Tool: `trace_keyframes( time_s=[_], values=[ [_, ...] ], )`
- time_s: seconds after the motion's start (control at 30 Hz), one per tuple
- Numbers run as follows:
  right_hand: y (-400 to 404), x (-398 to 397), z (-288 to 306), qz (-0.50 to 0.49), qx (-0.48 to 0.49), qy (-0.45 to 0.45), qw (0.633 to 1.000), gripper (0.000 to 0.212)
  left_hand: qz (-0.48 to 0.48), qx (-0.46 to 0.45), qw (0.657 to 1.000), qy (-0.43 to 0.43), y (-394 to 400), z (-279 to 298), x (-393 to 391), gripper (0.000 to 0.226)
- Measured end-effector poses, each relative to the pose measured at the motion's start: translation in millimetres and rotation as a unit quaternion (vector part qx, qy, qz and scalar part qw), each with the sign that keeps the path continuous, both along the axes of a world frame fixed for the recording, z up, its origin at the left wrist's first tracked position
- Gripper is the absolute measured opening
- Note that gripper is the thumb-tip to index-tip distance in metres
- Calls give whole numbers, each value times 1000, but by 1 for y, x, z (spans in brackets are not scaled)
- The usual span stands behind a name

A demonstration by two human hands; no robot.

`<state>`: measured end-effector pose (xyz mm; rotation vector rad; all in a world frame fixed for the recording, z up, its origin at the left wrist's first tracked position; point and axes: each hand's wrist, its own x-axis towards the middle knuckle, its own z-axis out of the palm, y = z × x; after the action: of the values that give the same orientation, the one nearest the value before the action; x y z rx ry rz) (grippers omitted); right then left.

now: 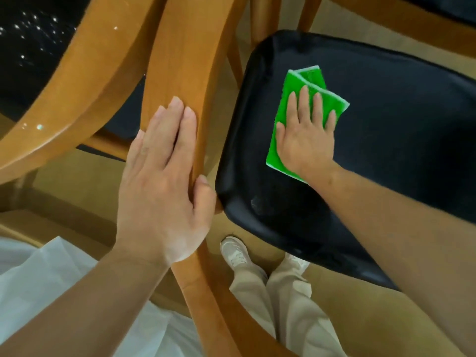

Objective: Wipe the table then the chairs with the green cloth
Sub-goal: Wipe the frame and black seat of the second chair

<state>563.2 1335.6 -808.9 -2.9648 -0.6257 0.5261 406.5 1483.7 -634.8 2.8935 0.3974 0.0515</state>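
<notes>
A folded green cloth [305, 81] lies flat on the black padded seat [386, 130] of a wooden chair. My right hand [306, 135] presses down on the cloth with the fingers spread, covering its near half. My left hand [164, 181] wraps around the chair's curved wooden backrest [177, 60], thumb on the seat side and fingers laid along the wood. The dark speckled table [33, 34] shows at the top left.
A second wooden chair back [85, 73] curves across the left, with its black seat behind it. Another chair seat [443, 6] sits at the top right. My legs and white shoes [234, 251] stand on the tan floor below the seat.
</notes>
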Motion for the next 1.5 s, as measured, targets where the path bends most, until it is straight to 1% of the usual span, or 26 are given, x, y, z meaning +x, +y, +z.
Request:
trace_keyframes(
  time_s=[0.07,0.13,0.23,0.3,0.37,0.43,0.5,0.63,0.7,0.8,0.87,0.97,1.03,1.1,1.13,1.2,1.23,1.3,1.4,1.5],
  values=[
    [0,-16,3,18,-8,-9,1000,62,-1,3,1000,4,0,0,-1,71],
    [-7,-48,8,59,-19,-8,998,63,0,5,1000,5,0,0,-1,70],
    [-27,-106,13,149,-23,32,988,65,-4,7,1000,9,1,1,-1,69],
    [-46,-135,18,197,-20,70,978,63,-7,8,1000,13,2,1,-1,69],
    [-65,-147,21,235,-26,107,966,62,-7,9,1000,18,2,2,-1,69],
    [-77,-146,25,250,-30,113,961,61,-7,8,1000,21,2,2,-1,69],
    [-77,-137,30,211,-26,107,971,60,-8,7,1000,20,2,2,-1,68],
    [-68,-106,23,44,-36,81,995,60,-8,6,1000,24,1,2,0,70],
    [-70,-74,16,-51,-39,59,996,64,-1,3,1000,27,0,2,-1,70],
    [-78,-18,9,-129,-22,32,991,66,1,-6,1000,24,-2,4,0,70],
    [-79,3,4,-136,-20,22,990,66,-2,4,1000,25,-5,5,0,70],
    [-73,-4,0,-119,-16,1,993,65,-9,51,997,60,-8,7,2,71],
    [-73,-25,-1,-64,-8,-10,998,64,-42,91,991,86,-18,2,2,75],
    [-78,-54,2,0,0,-4,1000,63,-96,118,984,91,-41,-11,8,70],
    [-81,-71,5,26,1,9,1000,63,-104,117,981,116,-55,-20,12,69],
    [-86,-106,9,45,-2,41,998,64,-80,54,971,219,-82,-38,28,73],
    [-85,-122,11,38,-5,56,998,65,-64,27,960,272,-91,-50,35,75],
    [-75,-144,12,-5,-9,87,996,68,-46,18,926,373,-97,-73,46,79],
    [-55,-157,12,-83,3,114,990,72,-29,19,895,444,-87,-96,50,83],
    [-56,-152,13,-107,24,120,987,73,-61,3,869,491,-76,-109,45,94]
  ],
)
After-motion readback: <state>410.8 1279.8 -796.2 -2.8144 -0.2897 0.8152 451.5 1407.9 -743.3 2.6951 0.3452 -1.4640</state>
